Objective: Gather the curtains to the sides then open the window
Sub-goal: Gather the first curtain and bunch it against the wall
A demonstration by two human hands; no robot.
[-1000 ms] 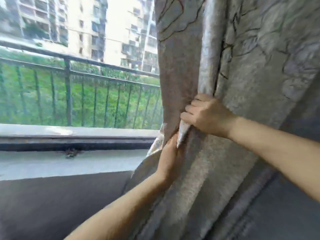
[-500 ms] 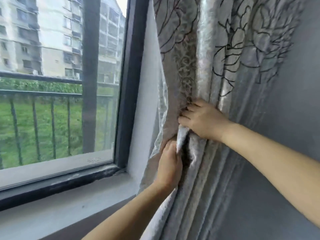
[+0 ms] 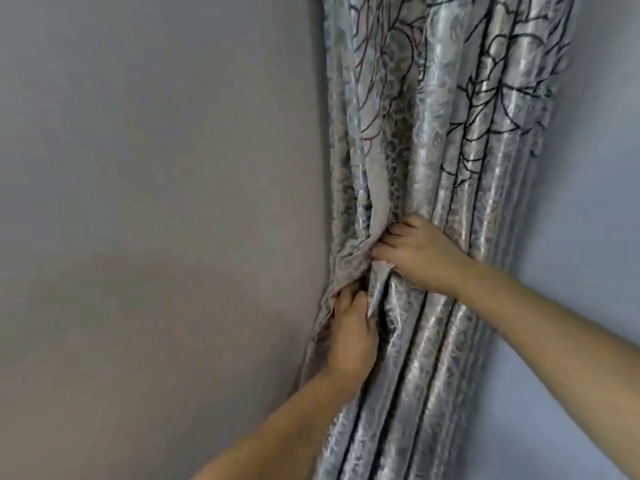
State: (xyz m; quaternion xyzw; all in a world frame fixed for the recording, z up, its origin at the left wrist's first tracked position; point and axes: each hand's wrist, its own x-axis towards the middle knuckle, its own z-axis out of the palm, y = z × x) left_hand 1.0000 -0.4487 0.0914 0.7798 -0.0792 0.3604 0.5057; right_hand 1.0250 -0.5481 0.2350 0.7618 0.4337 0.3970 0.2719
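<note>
Inspector A: Count: one curtain (image 3: 450, 168), two hands, one wall (image 3: 156, 202). The curtain hangs bunched in upright folds between bare wall on both sides.

Inspector B: Grips?

Inspector A: The left hand (image 3: 351, 337) is clenched on the curtain's left edge, low down. The right hand (image 3: 420, 258), just above it, has fingers dug into a middle fold, grasping it.

Inspector B: Room for moving?

Inspector A: Broad bare wall lies left of the curtain; a narrower strip right.
</note>
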